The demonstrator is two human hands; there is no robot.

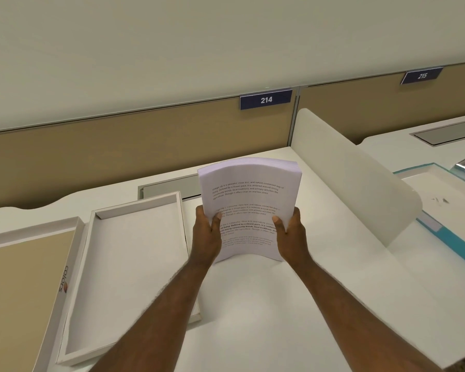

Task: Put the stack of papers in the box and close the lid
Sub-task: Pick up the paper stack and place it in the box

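**Paper stack in both hands, box open to my left**

White desk (320,304) under everything, tan partition panel (118,157) along its far edge, a white rounded divider (355,183) standing at my right. Far left on the desk: the lid (24,277), lying upturned, tan inside, white rim with printed lettering on the side wall. Just beside it, to the right: the box (129,264), open, white inside, nothing in it that I can see. My left forearm crosses over its near right corner.

The stack of papers (249,200) is up off the desk, right of the box and not over it, held tilted with the printed top page facing me. It is thick, and it bows upward along its middle. My left hand (207,234) grips the lower left edge, thumb pressed on the top sheet, fingers hidden underneath. My right hand (291,232) grips the lower right edge the same way, thumb on top.

Blue tag reading 214 (265,99) on the partition beyond the stack; a second, 215 (422,75), further right
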